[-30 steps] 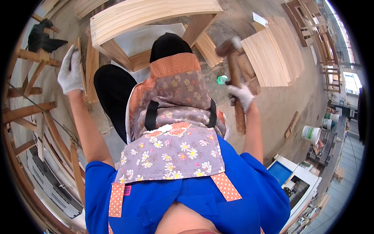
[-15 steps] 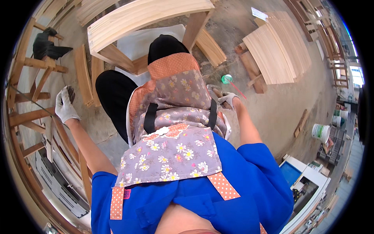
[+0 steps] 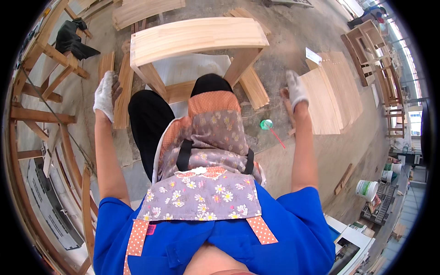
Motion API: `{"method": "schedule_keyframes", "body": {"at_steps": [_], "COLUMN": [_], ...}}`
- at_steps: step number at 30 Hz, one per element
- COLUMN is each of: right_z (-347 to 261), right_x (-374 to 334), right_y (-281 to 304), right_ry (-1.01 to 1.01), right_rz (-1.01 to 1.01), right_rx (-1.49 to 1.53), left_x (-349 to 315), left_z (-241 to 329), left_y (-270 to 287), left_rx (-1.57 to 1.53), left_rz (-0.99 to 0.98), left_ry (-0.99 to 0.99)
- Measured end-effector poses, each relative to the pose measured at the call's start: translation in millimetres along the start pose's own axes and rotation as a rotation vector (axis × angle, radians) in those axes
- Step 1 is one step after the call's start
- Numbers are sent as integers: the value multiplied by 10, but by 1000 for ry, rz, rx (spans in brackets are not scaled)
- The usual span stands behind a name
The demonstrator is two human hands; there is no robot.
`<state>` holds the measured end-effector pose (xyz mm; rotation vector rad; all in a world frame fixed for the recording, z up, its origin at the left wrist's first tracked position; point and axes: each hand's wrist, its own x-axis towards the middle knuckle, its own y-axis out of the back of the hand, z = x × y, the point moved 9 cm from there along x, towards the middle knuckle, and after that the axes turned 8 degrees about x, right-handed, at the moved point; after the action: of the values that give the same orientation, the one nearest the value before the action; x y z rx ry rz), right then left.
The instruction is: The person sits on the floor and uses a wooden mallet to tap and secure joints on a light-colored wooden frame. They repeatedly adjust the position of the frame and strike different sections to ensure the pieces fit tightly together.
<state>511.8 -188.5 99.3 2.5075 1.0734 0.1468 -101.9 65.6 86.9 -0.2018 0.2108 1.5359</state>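
Observation:
A rectangular frame of pale wooden boards stands upright in front of my knees. My left hand, in a whitish work glove, is raised left of the frame, near the loose boards on the floor. Its fingers are slightly bent and apart, with nothing in them. On the other side my right hand, also gloved, is held out with the fingers stretched. It overlaps the near edge of a stack of pale boards in the view; whether it touches them I cannot tell. Neither hand touches the frame.
A small green pot with a red stick leaning from it sits on the floor at right. One plank lies beside the frame. Wooden racking with a dark cloth lines the left. White buckets stand far right.
Both hands have moved forward and up; my right hand has left the side of my lap and reached out toward the board stack. The view has shifted, showing more of the frame.

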Motion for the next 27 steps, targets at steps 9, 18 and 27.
{"method": "schedule_keyframes", "body": {"at_steps": [9, 18, 27], "right_z": [-2036, -1877, -2038], "right_x": [735, 438, 626], "right_y": [-1146, -1499, -1665], "right_ry": [763, 725, 601], "right_rz": [-95, -432, -568], "right_rx": [-794, -819, -819], "left_x": [320, -206, -197], "left_z": [370, 418, 362], "left_y": [-1088, -1352, -1351], "left_rx": [39, -177, -110], "left_rz": [-196, -203, -310], "left_ry": [-291, 4, 321]}}
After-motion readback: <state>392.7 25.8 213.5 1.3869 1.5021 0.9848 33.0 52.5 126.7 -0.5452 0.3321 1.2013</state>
